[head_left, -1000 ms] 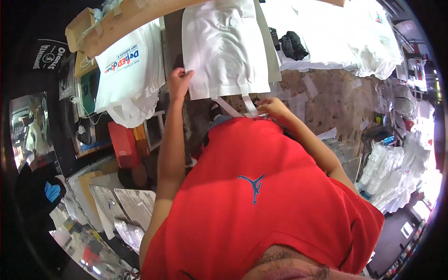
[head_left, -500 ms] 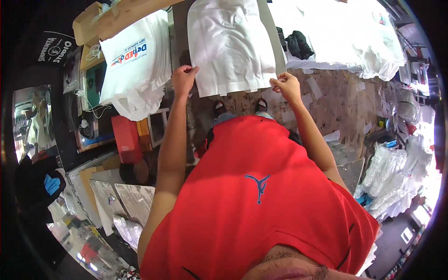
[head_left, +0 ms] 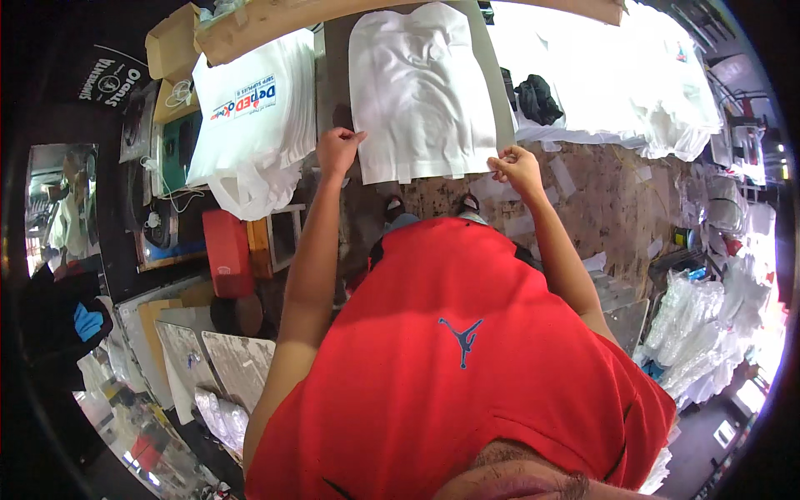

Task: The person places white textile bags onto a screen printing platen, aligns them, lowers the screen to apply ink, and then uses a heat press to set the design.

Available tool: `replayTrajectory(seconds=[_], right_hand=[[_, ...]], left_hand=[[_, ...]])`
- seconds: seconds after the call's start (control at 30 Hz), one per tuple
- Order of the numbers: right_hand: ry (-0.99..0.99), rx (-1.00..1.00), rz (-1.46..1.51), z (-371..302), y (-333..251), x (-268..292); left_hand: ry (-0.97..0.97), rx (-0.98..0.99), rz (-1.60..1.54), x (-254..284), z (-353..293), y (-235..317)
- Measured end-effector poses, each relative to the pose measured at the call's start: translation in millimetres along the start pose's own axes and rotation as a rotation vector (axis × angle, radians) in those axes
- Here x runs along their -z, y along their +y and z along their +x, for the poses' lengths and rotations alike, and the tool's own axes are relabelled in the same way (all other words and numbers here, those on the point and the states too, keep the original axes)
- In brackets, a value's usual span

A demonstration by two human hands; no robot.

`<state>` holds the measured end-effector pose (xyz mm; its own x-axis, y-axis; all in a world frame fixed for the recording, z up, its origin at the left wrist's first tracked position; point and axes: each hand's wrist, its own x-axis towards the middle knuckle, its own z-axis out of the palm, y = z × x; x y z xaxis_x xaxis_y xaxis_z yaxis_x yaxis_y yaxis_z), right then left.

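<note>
A white fabric bag (head_left: 425, 100) lies spread on a narrow grey board (head_left: 492, 67), lightly wrinkled toward its far end. Its near edge is held at both corners. My left hand (head_left: 337, 152) is closed in a pinch at the near left corner. At the near right corner, my right hand (head_left: 515, 167) pinches the fabric between thumb and fingers. Two short tabs show along the near edge between the hands. To the left sits a thick stack of white bags (head_left: 250, 125) with a coloured print, their handles hanging over the near side.
Beyond the board runs a long brown cardboard strip (head_left: 400, 10). White fabric items (head_left: 608, 75) cover the surface at right, with a crumpled black cloth (head_left: 538, 100) on them. A red box (head_left: 227, 254) stands at left. Clear plastic-wrapped goods (head_left: 687, 317) pile up at far right.
The view has tilted slightly, so the bag's far end and more of the cardboard strip show. Both hands stay at the bag's near corners.
</note>
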<state>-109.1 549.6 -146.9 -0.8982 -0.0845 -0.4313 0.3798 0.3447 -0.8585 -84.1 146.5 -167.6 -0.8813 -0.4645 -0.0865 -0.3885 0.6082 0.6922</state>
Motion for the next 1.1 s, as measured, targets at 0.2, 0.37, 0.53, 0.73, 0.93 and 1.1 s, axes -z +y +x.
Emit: replayTrajectory(seconds=[0.2,0.37,0.53,0.73,0.93,1.1], right_hand=[[-0.014,-0.02,-0.015,3,1,3],[0.007,-0.009,0.008,2,-2,-3],[0.019,-0.004,0.063,11,14,0],[0.064,-0.033,-0.09,-1,-2,-3],[0.172,0.451,-0.349,-13,-71,-53],[0.107,0.681,-0.613,83,-58,-110]], left_hand=[[-0.057,0.053,0.017,-1,-4,11],[-0.015,-0.627,0.229,-23,-6,33],[-0.248,-0.759,0.329,-60,-3,93],[-0.408,-0.481,0.609,-64,27,136],[-0.52,-0.244,0.817,-65,36,169],[-0.518,-0.267,0.861,-68,46,167]])
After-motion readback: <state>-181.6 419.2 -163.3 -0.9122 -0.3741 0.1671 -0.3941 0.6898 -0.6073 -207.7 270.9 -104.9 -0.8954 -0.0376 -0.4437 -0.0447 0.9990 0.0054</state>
